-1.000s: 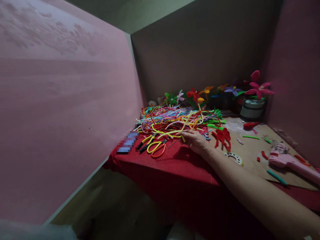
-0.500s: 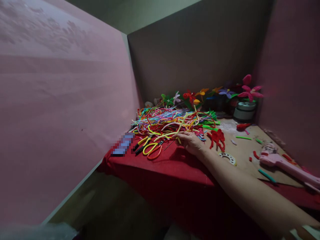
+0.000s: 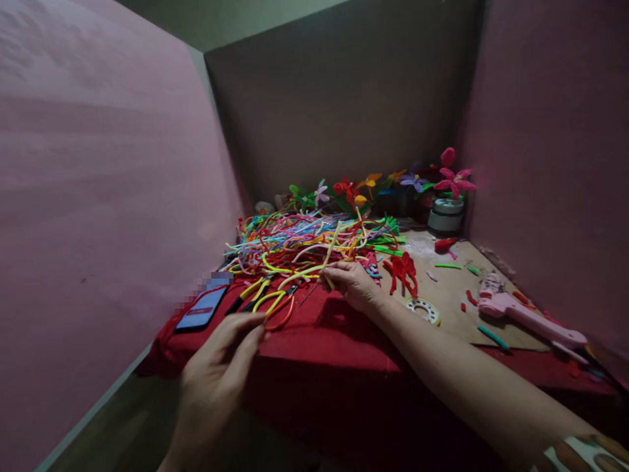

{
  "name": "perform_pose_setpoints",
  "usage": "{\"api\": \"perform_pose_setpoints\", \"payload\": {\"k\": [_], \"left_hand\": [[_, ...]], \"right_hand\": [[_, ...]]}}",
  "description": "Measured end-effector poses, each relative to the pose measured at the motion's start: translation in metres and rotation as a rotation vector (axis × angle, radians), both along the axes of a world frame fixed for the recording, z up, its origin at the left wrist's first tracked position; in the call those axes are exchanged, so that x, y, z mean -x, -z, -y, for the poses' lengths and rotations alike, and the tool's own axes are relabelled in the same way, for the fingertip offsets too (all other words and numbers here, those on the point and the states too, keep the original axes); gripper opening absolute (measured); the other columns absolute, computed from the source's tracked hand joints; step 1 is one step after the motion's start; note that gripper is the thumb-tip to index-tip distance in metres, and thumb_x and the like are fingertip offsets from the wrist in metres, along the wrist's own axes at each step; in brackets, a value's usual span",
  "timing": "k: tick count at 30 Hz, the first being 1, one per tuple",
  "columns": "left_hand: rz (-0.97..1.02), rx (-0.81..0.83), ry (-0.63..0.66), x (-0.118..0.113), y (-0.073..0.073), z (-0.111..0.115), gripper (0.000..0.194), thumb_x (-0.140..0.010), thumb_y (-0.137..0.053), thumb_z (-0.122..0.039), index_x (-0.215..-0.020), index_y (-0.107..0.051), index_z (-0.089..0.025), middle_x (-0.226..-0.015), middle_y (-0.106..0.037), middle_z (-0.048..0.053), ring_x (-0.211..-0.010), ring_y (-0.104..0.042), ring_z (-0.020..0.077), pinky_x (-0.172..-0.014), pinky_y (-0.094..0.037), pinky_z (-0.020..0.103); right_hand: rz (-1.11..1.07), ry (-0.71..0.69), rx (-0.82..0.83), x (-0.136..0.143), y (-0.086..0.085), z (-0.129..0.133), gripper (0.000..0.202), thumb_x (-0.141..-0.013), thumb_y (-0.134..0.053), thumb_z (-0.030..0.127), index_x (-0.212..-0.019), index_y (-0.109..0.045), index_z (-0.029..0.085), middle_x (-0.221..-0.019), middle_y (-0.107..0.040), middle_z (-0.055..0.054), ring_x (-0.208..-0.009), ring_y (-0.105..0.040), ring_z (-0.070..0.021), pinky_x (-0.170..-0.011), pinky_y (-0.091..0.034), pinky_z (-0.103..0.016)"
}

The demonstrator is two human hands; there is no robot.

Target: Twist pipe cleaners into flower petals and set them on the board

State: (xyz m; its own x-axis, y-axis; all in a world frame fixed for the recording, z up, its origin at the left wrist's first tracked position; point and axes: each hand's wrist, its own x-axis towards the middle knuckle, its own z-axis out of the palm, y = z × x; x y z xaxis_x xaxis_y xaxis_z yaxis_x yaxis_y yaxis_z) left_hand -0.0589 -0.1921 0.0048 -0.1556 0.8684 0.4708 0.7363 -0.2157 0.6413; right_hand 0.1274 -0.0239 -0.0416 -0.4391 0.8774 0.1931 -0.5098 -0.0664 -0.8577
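1. The yellow stems [image 3: 334,242] were in the right hand [image 3: 351,283], over the near part of the worktop [image 3: 314,337]; its fingers were closed on them beside their crossing.
2. From this crossing, one long end pointed between 12 and 1 o'clock, another toward 8 o'clock.
3. The left hand [image 3: 221,357] was farther: from it, the stems lay between 1 and 2 o'clock.
4. Its fingers were half curled and blurred, overlapping in view the scissors [image 3: 291,309]; whether they touched or held anything could not be told.
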Motion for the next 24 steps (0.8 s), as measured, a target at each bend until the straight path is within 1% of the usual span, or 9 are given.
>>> {"api": "perform_pose_setpoints", "payload": {"k": [3,4,6,8,11,14,16,20,24], "left_hand": [[-0.082,-0.128,0.157,-0.031,-0.016,-0.076,0.022,-0.08,-0.051,-0.029,-0.098,-0.06,-0.021,-0.103,-0.059,0.004,-0.1,-0.054,0.0193,-0.089,-0.04,0.031],[-0.094,-0.13,0.219,-0.037,-0.02,-0.097,0.022,-0.079,-0.052,-0.03,-0.095,-0.062,-0.02,-0.103,-0.059,0.005,-0.101,-0.053,0.02,-0.089,-0.04,0.032],[-0.042,0.059,0.393,-0.046,-0.022,-0.13,0.023,-0.078,-0.052,-0.032,-0.089,-0.064,-0.017,-0.094,-0.063,0.005,-0.09,-0.057,0.0184,-0.082,-0.043,0.03],[0.054,0.244,0.497,-0.049,-0.022,-0.151,0.022,-0.076,-0.052,-0.031,-0.083,-0.064,-0.014,-0.079,-0.064,0.004,-0.074,-0.058,0.0159,-0.069,-0.046,0.027],[0.125,0.341,0.555,-0.048,-0.02,-0.166,0.018,-0.072,-0.054,-0.029,-0.073,-0.062,-0.012,-0.066,-0.061,0.001,-0.062,-0.054,0.0126,-0.06,-0.043,0.023],[0.129,0.406,0.593,-0.045,-0.02,-0.175,0.017,-0.07,-0.056,-0.028,-0.067,-0.059,-0.012,-0.061,-0.056,-0.001,-0.056,-0.049,0.0099,-0.055,-0.039,0.021],[0.173,0.435,0.619,-0.044,-0.018,-0.18,0.017,-0.07,-0.055,-0.029,-0.067,-0.058,-0.012,-0.06,-0.054,-0.002,-0.054,-0.047,0.009,-0.053,-0.038,0.02],[0.315,0.405,0.623,-0.045,-0.013,-0.186,0.018,-0.07,-0.056,-0.03,-0.069,-0.056,-0.012,-0.061,-0.054,-0.001,-0.056,-0.048,0.0097,-0.055,-0.039,0.021],[0.242,0.336,0.555,-0.047,-0.008,-0.185,0.018,-0.07,-0.057,-0.029,-0.069,-0.061,-0.012,-0.065,-0.057,0.0,-0.058,-0.048,0.0102,-0.055,-0.038,0.021]], "right_hand": [[0.02,0.015,0.001,-0.001,-0.001,-0.002,0.018,-0.062,-0.069,0.029,-0.069,-0.067,0.012,-0.061,-0.065,-0.004,-0.052,-0.054,-0.0106,-0.056,-0.039,-0.024],[0.031,0.029,-0.009,-0.002,-0.001,-0.003,0.018,-0.063,-0.068,0.029,-0.07,-0.067,0.012,-0.061,-0.064,-0.004,-0.053,-0.054,-0.0106,-0.057,-0.04,-0.025],[0.059,0.07,-0.033,-0.002,-0.001,-0.005,0.019,-0.064,-0.067,0.031,-0.069,-0.067,0.012,-0.058,-0.062,-0.002,-0.053,-0.053,-0.0105,-0.058,-0.04,-0.025],[0.096,0.126,-0.062,-0.003,-0.002,-0.006,0.019,-0.065,-0.066,0.031,-0.065,-0.065,0.012,-0.053,-0.058,0.0,-0.051,-0.05,-0.0096,-0.056,-0.038,-0.024],[0.16,0.203,-0.117,-0.004,-0.005,-0.005,0.02,-0.068,-0.064,0.031,-0.06,-0.063,0.012,-0.052,-0.055,0.001,-0.049,-0.046,-0.008,-0.054,-0.035,-0.023],[0.219,0.265,-0.131,-0.004,-0.008,-0.002,0.023,-0.068,-0.064,0.032,-0.058,-0.061,0.012,-0.053,-0.055,0.001,-0.05,-0.045,-0.0075,-0.053,-0.034,-0.023],[0.212,0.263,-0.11,-0.004,-0.009,-0.001,0.023,-0.069,-0.063,0.033,-0.059,-0.061,0.012,-0.054,-0.056,0.0,-0.051,-0.046,-0.0078,-0.053,-0.034,-0.023],[0.202,0.197,-0.003,-0.005,-0.008,-0.003,0.024,-0.068,-0.064,0.036,-0.065,-0.063,0.012,-0.057,-0.06,-0.002,-0.046,-0.046,-0.0077,-0.05,-0.036,-0.023],[0.337,0.305,-0.023,-0.006,-0.007,-0.005,0.027,-0.068,-0.063,0.038,-0.061,-0.061,0.013,-0.053,-0.059,-0.002,-0.044,-0.045,-0.0074,-0.047,-0.034,-0.022]]}}
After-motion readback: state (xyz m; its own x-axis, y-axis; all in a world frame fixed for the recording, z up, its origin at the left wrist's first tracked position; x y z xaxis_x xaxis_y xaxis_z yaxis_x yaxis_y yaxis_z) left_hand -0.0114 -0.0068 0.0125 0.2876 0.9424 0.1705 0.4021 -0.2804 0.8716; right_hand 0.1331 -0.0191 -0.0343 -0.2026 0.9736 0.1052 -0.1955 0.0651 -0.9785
